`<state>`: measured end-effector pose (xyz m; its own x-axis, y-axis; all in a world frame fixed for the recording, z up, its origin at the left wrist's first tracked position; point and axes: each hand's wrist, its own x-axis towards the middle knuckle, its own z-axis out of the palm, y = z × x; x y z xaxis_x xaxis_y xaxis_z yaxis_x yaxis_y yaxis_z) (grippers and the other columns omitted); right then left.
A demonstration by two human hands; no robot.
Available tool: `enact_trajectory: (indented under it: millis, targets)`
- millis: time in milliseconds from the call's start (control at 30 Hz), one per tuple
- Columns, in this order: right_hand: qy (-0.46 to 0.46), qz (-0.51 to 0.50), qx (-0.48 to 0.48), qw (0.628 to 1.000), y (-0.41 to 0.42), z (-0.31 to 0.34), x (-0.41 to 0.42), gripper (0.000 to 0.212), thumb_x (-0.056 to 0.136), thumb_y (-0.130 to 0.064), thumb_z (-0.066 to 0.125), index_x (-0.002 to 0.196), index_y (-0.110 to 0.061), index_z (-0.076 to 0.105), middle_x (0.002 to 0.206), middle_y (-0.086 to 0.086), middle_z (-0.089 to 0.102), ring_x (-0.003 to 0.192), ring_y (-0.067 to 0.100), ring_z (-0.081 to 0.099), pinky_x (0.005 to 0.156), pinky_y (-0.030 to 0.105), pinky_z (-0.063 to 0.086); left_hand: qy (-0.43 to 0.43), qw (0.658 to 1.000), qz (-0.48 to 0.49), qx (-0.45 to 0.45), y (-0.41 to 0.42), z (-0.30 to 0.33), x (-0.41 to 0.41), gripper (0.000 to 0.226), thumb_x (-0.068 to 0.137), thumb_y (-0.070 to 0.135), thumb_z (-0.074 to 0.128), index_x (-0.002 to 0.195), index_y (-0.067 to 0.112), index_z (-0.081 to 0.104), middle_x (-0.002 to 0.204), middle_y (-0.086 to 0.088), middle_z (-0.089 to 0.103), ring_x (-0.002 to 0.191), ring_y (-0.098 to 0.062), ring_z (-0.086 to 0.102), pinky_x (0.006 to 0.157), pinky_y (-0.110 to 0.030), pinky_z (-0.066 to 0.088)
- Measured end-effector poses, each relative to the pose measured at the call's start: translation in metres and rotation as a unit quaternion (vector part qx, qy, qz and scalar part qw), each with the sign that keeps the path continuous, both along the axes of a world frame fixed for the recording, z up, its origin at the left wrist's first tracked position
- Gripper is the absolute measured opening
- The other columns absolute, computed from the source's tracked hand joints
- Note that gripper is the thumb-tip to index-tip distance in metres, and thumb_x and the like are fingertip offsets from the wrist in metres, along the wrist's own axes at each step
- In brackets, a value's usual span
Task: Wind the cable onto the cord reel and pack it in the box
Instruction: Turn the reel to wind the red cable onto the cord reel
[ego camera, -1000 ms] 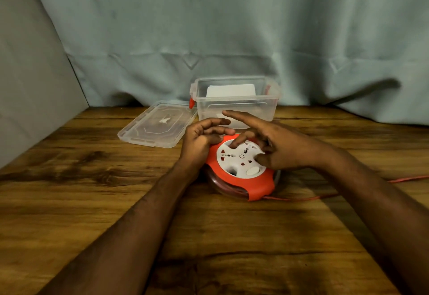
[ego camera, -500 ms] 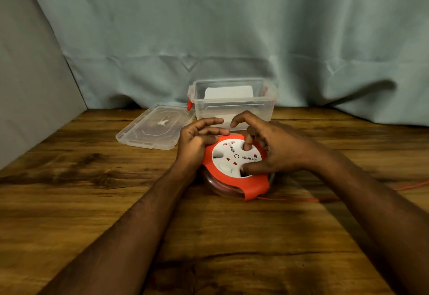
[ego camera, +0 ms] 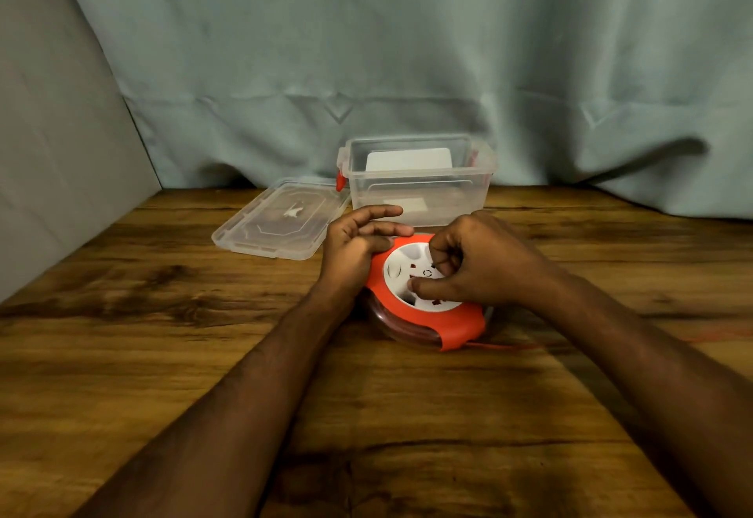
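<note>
The cord reel (ego camera: 423, 316), an orange housing with a white socket disc on top, lies flat on the wooden table. My left hand (ego camera: 356, 246) grips its left rim, thumb on the orange edge, upper fingers loosely stretched. My right hand (ego camera: 476, 265) sits on the white disc with fingers curled into its recesses and the thumb pressed on its face. A thin red cable (ego camera: 501, 346) leaves the reel's front right and runs off to the right. The clear plastic box (ego camera: 419, 199) with red latches stands open just behind the reel.
The box's clear lid (ego camera: 281, 218) lies flat to the left of the box. A white card stands inside the box at the back. A grey-green cloth backdrop hangs behind, and a grey wall closes the table's left side.
My right hand has gone from spread fingers above the disc to fingers curled into it, and the white disc has turned. My left hand has stayed on the rim.
</note>
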<state>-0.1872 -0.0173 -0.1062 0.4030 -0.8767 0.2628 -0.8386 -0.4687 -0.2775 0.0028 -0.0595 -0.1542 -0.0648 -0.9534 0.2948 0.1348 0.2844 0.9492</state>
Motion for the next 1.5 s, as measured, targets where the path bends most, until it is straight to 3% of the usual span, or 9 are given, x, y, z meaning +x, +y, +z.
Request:
enact_trajectory:
  millis: [167,267,433,667,800,900,1067,1167,1500]
  targets:
    - [0.003,0.058,-0.009,0.998,-0.003,-0.001,-0.003,0.037,0.086,-0.044,0.079,0.062,-0.027,0.057,0.057,-0.008,0.060,0.055,0.005,0.058,0.055,0.036,0.051,-0.001,1.000,0.000,-0.002,0.001,0.001,0.001,0.047,0.081,-0.019,0.047,0.119,0.000,0.068,0.097,-0.021,0.077,0.093,-0.031,0.075,0.082,-0.033,0.061]
    - [-0.012,0.076,-0.020,0.997,-0.004,0.004,-0.010,0.021,0.084,-0.025,0.079,0.086,-0.037,0.062,0.078,-0.013,0.067,0.061,0.004,0.058,0.058,0.035,0.052,-0.003,1.000,0.000,-0.003,0.001,0.001,0.001,0.046,0.082,-0.019,0.048,0.119,-0.001,0.067,0.093,-0.019,0.076,0.087,-0.028,0.075,0.081,-0.033,0.061]
    - [-0.003,0.125,0.076,0.989,-0.009,0.008,-0.018,0.069,0.080,-0.001,0.077,0.128,-0.046,0.056,0.125,-0.025,0.066,0.068,0.000,0.059,0.063,0.026,0.046,-0.005,1.000,0.001,0.000,0.003,0.002,0.001,0.046,0.082,-0.019,0.049,0.117,0.003,0.069,0.088,-0.015,0.076,0.081,-0.025,0.074,0.076,-0.032,0.061]
    - [-0.022,0.136,0.096,0.986,-0.010,0.009,-0.024,0.090,0.082,-0.001,0.078,0.149,-0.046,0.038,0.127,-0.021,0.068,0.057,-0.002,0.058,0.056,0.017,0.047,-0.008,1.000,0.016,-0.009,0.004,0.001,0.001,0.051,0.082,-0.018,0.049,0.122,0.007,0.068,0.094,-0.020,0.076,0.093,-0.034,0.074,0.081,-0.037,0.062]
    - [-0.009,0.123,0.083,0.989,-0.005,0.014,-0.023,0.088,0.077,-0.019,0.087,0.141,-0.052,0.037,0.120,-0.020,0.066,0.075,-0.006,0.063,0.063,0.034,0.058,-0.009,1.000,0.020,-0.014,0.004,0.001,0.001,0.051,0.083,-0.017,0.048,0.124,0.007,0.067,0.098,-0.023,0.075,0.094,-0.034,0.074,0.082,-0.037,0.062]
    - [0.004,0.098,0.065,0.993,-0.003,0.016,-0.023,0.082,0.073,-0.033,0.092,0.132,-0.053,0.039,0.116,-0.019,0.066,0.083,-0.003,0.064,0.065,0.033,0.057,-0.003,1.000,0.018,-0.009,0.004,0.001,0.002,0.051,0.083,-0.017,0.049,0.124,0.007,0.066,0.096,-0.020,0.077,0.092,-0.032,0.075,0.078,-0.034,0.062]
    - [0.034,0.056,0.024,0.998,0.004,0.015,-0.017,0.067,0.067,-0.056,0.090,0.116,-0.046,0.045,0.097,-0.016,0.068,0.079,0.000,0.060,0.060,0.031,0.050,0.001,1.000,0.018,-0.006,0.003,0.001,0.002,0.051,0.083,-0.017,0.048,0.125,0.005,0.065,0.095,-0.020,0.077,0.092,-0.031,0.075,0.078,-0.034,0.062]
    - [0.062,0.048,-0.012,0.997,0.005,0.014,-0.013,0.046,0.067,-0.063,0.084,0.087,-0.035,0.053,0.078,-0.013,0.064,0.071,0.005,0.057,0.056,0.030,0.044,0.001,1.000,0.020,-0.006,0.004,0.002,0.002,0.051,0.082,-0.018,0.048,0.124,0.004,0.066,0.096,-0.022,0.076,0.091,-0.030,0.075,0.079,-0.035,0.061]
    - [0.069,0.024,-0.040,0.997,0.005,0.004,-0.001,0.062,0.077,-0.068,0.075,0.050,-0.018,0.050,0.047,-0.005,0.046,0.047,0.008,0.041,0.053,0.028,0.031,-0.017,1.000,0.020,-0.012,0.002,0.000,0.001,0.051,0.083,-0.018,0.048,0.124,0.006,0.067,0.095,-0.021,0.077,0.092,-0.031,0.074,0.085,-0.040,0.060]
